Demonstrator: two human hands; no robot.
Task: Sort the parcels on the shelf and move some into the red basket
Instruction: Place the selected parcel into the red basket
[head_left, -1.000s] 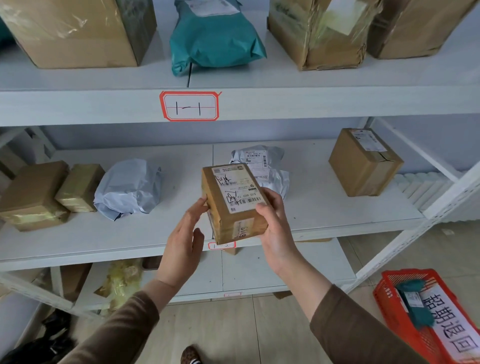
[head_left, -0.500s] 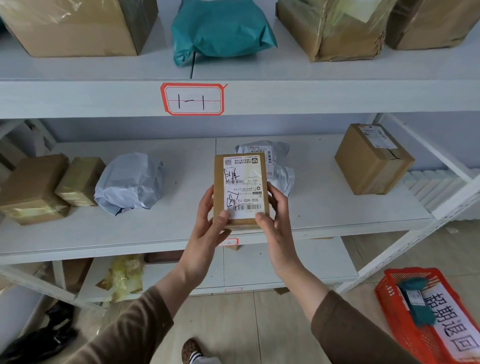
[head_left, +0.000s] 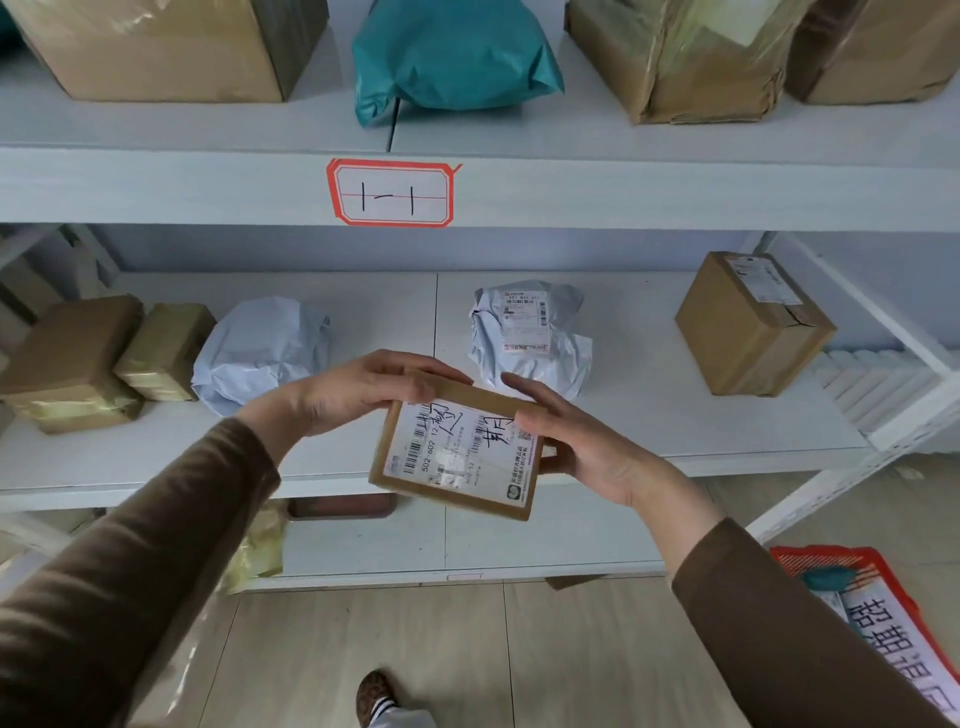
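Observation:
A small brown cardboard parcel (head_left: 457, 457) with a white shipping label hangs in front of the middle shelf (head_left: 649, 426), label up and turned upside down to me. My left hand (head_left: 363, 389) grips its far top edge and my right hand (head_left: 576, 441) holds its right side. The red basket (head_left: 810, 561) stands on the floor at the lower right, with a teal parcel (head_left: 828, 579) and a white sign with dark characters in it. My right sleeve hides much of the basket.
The middle shelf holds two taped brown boxes (head_left: 78, 358), a white bag (head_left: 260, 353), a labelled white bag (head_left: 524, 332) and a brown box (head_left: 753, 322). The upper shelf carries large boxes (head_left: 166, 47) and a teal bag (head_left: 452, 57). A white diagonal brace (head_left: 857, 467) runs at right.
The parcel has been turned in my hands from upright to upside down and lowered toward me. My left hand has shifted from its left side to its top edge.

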